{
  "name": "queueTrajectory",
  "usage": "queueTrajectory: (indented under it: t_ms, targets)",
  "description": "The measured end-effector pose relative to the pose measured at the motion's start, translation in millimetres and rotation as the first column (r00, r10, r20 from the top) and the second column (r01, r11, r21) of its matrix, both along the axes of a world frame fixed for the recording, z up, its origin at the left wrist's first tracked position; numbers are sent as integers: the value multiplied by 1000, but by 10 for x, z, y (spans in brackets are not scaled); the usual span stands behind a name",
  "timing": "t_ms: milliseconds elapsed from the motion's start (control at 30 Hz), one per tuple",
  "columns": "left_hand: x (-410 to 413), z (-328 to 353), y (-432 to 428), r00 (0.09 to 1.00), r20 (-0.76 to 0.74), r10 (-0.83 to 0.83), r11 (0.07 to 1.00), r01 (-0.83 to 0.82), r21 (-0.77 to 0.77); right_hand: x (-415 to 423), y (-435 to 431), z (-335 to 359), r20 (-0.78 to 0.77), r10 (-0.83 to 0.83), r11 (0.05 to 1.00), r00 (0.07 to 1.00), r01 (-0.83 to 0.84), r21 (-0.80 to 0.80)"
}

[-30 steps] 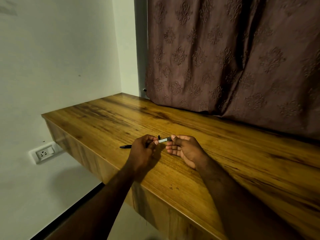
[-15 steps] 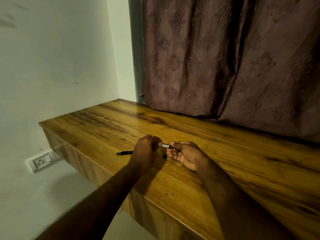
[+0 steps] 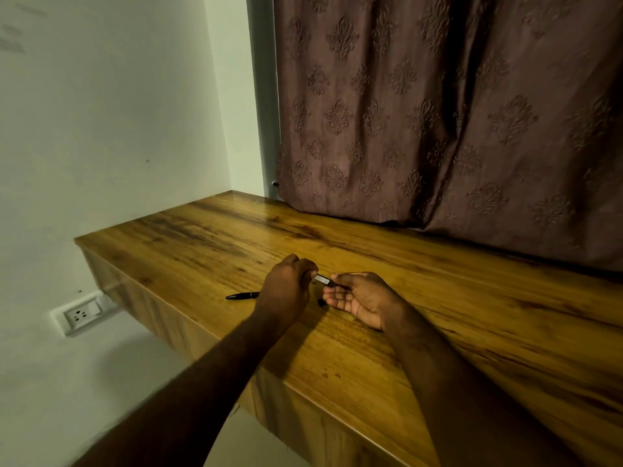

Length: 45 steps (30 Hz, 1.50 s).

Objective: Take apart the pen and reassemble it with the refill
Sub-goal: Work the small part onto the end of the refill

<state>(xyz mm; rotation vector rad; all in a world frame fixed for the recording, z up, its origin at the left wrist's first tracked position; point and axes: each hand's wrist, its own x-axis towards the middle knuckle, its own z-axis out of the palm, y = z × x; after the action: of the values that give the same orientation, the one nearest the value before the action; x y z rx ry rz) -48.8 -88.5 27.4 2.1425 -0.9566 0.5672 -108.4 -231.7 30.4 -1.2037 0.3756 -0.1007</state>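
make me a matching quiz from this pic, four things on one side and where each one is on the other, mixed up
Things:
1. pen part with label
2. black pen piece
3. small black bit
4. socket

Places:
A. on the wall below the desk top, far left
B. held between the left hand and right hand
C. lying on the desk, left of the left hand
D. on the desk between the two hands, below the held part

Pairs: 1-B, 2-C, 3-D, 4-A

Bare wooden desk (image 3: 472, 298) all round, curtain (image 3: 438, 129) behind, black pen piece (image 3: 241, 295) left
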Motion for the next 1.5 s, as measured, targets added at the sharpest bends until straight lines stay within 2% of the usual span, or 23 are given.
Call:
queueTrajectory:
  t_ms: [700, 800, 1000, 1267, 1367, 1500]
  targets:
    - [-18, -82, -50, 999, -28, 41, 994, -44, -104, -11, -21, 2, -25, 34, 999, 999, -34, 24]
    - [-16, -145, -30, 994, -101, 31, 986, -47, -162, -10, -23, -1, -16, 34, 999, 999, -33, 31]
    - [-129, -268, 28, 907, -404, -118, 924, -49, -379, -10, -29, -18, 13, 36, 999, 999, -37, 25]
    - [-34, -314, 49, 877, -461, -136, 906, -79, -416, -24, -33, -30, 61, 74, 997, 995, -75, 15]
    - [-65, -304, 60, 838, -510, -195, 871, -91, -483, -23, -33, -33, 69, 73, 996, 995, -76, 37]
    - [-84, -294, 80, 831, -517, -206, 843, -118, -525, -19, -28, -29, 77, 77, 996, 994, -80, 36]
